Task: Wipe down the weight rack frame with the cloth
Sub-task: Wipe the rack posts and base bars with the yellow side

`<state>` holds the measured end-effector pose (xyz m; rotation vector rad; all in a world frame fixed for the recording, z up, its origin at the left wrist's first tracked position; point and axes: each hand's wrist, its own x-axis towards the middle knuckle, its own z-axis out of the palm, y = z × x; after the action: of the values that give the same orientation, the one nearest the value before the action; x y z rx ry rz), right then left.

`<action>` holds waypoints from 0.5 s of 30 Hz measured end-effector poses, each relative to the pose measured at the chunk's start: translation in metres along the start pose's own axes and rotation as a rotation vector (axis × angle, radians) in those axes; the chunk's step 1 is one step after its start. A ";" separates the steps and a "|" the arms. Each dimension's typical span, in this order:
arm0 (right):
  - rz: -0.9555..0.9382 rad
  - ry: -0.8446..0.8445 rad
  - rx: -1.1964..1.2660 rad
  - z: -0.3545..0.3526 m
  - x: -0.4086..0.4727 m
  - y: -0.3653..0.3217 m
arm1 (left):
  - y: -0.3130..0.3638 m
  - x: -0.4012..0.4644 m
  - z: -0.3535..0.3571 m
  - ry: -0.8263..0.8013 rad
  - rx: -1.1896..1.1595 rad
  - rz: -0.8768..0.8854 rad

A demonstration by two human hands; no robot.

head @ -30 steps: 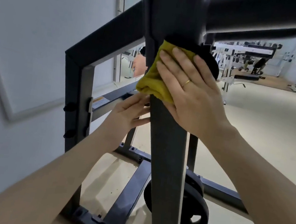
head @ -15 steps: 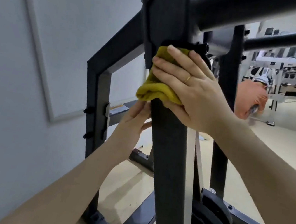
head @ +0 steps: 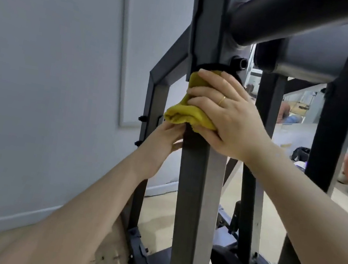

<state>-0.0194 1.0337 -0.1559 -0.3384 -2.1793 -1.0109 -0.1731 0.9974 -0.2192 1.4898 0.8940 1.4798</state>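
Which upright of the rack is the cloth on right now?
The nearest upright, centre of view. The right hand presses the yellow cloth against it; the far uprights, left and right, are bare.

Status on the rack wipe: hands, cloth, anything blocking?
Right hand presses yellow cloth flat against front upright. Left hand touches upright's far side below cloth. Crossbar joint directly above.
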 end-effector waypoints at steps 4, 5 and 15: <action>-0.037 0.003 0.056 0.017 -0.047 -0.028 | -0.007 -0.017 0.002 -0.013 -0.031 0.049; -0.084 -0.015 0.041 0.020 -0.057 -0.032 | -0.010 -0.023 0.004 -0.020 -0.041 0.041; 0.000 0.087 0.024 0.014 -0.024 -0.004 | -0.017 -0.037 0.011 0.070 0.598 0.014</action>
<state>-0.0107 1.0424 -0.1813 -0.2777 -2.1113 -0.9807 -0.1627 0.9698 -0.2495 1.8703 1.4596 1.3411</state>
